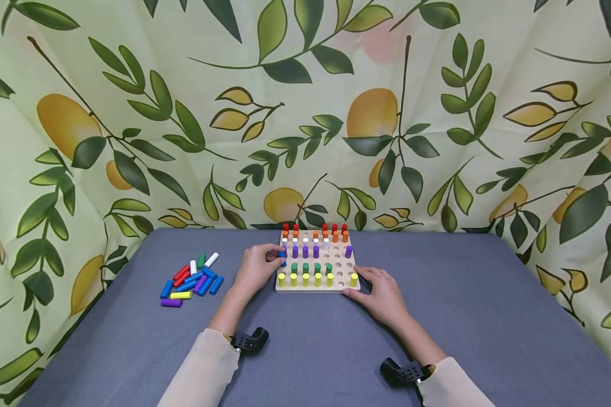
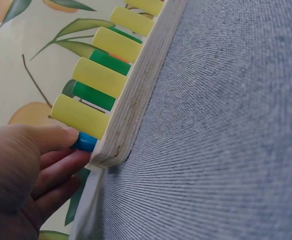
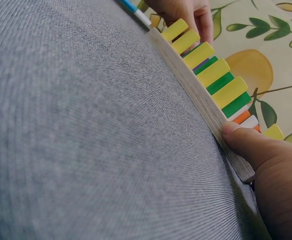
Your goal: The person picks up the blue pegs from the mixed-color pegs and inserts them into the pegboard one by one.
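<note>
A wooden pegboard [image 1: 315,291] lies on the table with rows of coloured pegs standing in its holes. At its left edge my left hand [image 1: 257,268] pinches a blue peg [image 2: 86,142] between thumb and fingers, upright over the board between the purple and green rows. My right hand [image 1: 384,294] grips the board's front right corner, thumb [image 3: 235,137] against the front edge and fingers along the right side. Yellow pegs [image 1: 305,279] form the front row, with green pegs [image 1: 305,268] behind; purple, white, orange and red ones stand farther back. Several holes at the right show bare.
Left of the board lies a loose pile of pegs, with blue pegs [image 1: 215,285], red pegs [image 1: 181,276], a yellow peg [image 1: 180,295] and a purple peg [image 1: 171,303] among them. A grey cloth [image 1: 305,350] covers the table. Behind it hangs a leaf-patterned curtain [image 1: 305,169].
</note>
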